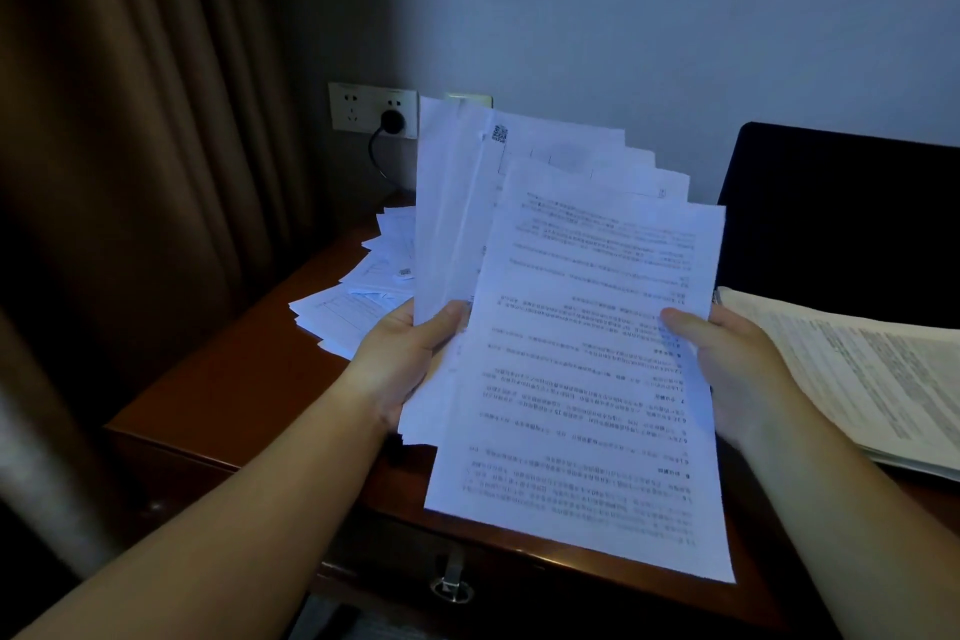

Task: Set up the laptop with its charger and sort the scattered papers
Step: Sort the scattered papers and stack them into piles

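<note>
A fanned sheaf of papers [524,234] was held up over the desk [223,379] in both hands. The left hand [410,359] gripped its lower left edge, thumb curled over the front, fingers hidden behind. The right hand [727,359] pinched the front sheet [582,379] at its right edge, thumb on the printed face; the text was too blurred to read. The sheets were thin, white and rectangular; their number could not be counted.

Beyond the left hand, more loose papers [353,307] lay scattered on the glossy reddish wood. Just right of the right hand sat a thicker printed stack [857,379], with a dark laptop screen [841,218] upright behind it. Behind the sheaf, one black plug [392,121] sat in a wall socket [372,107]. A brown pleated curtain [130,120] hung left. One metal drawer handle [452,582] showed below.
</note>
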{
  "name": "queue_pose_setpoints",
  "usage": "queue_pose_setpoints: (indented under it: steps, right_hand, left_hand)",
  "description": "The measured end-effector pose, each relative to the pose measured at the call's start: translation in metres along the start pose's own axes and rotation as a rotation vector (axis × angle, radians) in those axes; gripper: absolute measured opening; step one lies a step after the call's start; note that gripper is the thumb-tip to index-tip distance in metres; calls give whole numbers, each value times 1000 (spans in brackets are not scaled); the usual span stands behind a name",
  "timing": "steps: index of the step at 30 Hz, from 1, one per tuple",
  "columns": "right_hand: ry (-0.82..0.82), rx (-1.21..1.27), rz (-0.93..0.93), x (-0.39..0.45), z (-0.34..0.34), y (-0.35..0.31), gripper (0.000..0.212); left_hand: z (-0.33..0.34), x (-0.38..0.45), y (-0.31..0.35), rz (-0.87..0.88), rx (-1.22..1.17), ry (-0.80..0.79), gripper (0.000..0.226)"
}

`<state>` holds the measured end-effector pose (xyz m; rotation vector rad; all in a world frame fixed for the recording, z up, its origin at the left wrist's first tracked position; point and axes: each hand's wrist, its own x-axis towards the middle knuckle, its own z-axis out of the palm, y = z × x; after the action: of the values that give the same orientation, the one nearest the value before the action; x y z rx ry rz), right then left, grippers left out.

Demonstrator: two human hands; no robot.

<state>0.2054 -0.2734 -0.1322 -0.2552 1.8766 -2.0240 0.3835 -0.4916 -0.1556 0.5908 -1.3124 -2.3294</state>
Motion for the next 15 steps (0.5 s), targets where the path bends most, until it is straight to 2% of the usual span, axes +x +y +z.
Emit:
queue_pose_setpoints:
  steps: [8,15]
  right_hand:
    - [287,-30,-181,3,-4,2,18]
    - [283,10,-217,5,-3,-3,23]
  left_hand:
    - [0,0,2,2,-49,78,18]
    - [-2,2,3,-16,-69,90,20]
